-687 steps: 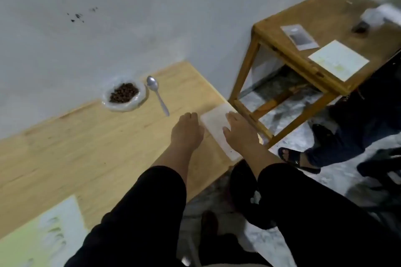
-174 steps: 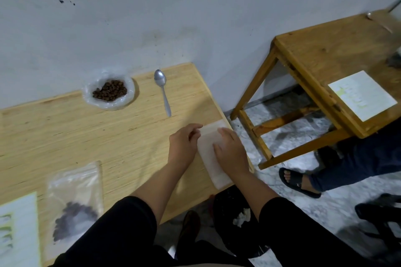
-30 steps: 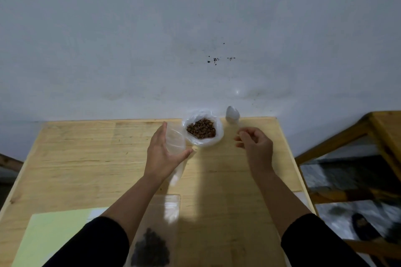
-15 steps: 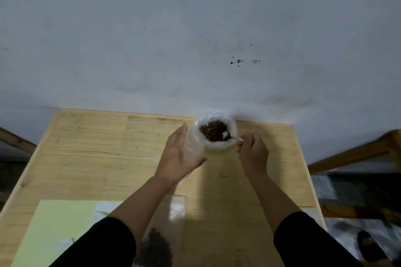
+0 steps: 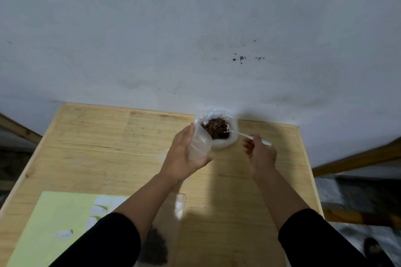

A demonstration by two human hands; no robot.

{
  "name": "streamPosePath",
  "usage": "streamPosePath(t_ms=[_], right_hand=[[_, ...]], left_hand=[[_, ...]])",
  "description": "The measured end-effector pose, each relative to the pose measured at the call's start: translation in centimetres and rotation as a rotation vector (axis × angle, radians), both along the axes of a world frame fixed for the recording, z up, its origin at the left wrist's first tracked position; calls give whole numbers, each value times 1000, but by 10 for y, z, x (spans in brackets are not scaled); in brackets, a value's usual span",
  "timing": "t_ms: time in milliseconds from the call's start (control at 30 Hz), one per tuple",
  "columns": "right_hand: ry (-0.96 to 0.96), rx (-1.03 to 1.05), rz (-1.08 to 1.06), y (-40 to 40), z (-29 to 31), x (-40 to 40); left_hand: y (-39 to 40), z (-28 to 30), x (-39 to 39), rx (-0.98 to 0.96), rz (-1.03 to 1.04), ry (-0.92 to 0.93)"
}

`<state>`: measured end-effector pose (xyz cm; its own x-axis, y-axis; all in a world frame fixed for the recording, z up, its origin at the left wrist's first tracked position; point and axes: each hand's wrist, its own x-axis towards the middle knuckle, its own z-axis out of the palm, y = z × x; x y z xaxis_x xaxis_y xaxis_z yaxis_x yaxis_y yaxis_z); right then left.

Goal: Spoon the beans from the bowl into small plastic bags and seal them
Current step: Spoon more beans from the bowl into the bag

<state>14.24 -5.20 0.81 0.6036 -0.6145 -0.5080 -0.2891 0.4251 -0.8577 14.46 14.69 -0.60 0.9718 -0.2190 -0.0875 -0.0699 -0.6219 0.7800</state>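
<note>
Table point(image 5: 91, 149): light wooden top, its far edge against a grey-white wall point(image 5: 152, 28).
Bowl point(image 5: 232, 138): clear, crinkled plastic rim, at 12 o'clock on the table, close to the wall.
Beans point(image 5: 213, 129): dark brown, heaped in the bowl.
Spoon point(image 5: 245, 135): metal; its scoop lies among the beans on the bowl's 3 o'clock side, handle running out toward 4 o'clock.
Right hand point(image 5: 261, 154): at 4 o'clock of the bowl; fingers pinched narrow round the spoon handle, whose end sticks out past the hand.
Left hand point(image 5: 184, 156): at 8 o'clock of the bowl; fingers and thumb spread wide, cupping a small clear bag.
Small clear bag point(image 5: 199, 145): held upright, its top touching the bowl's 9 o'clock rim; contents cannot be told.
Filled bag point(image 5: 160, 243): flat on the table at 6 o'clock, dark beans inside, partly hidden by the left forearm.
Green sheet point(image 5: 56, 223): flat at 7 o'clock, with pale patches.
Sleeves: black, on both forearms.
</note>
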Motion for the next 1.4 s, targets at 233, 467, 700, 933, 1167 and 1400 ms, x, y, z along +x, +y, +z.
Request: streamPosePath(t_ms=[233, 467, 700, 933, 1167, 1400], right_hand=[[-113, 30, 85, 1, 44, -13], [-177, -181, 293, 3, 56, -28], [-193, -248, 305, 5, 58, -28], [50, -520, 199, -1, 44, -18], [159, -646, 256, 12, 6, 10], [87, 16, 62, 19, -18, 25]], left_hand=[[-1, 2, 2, -6, 15, 2], [-11, 10, 2, -14, -8, -23], [-11, 12, -3, -34, 6, -32], [-9, 10, -5, -39, 58, -30], [-9, 5, -8, -93, 115, 14], [-11, 4, -7, -41, 128, -12]])
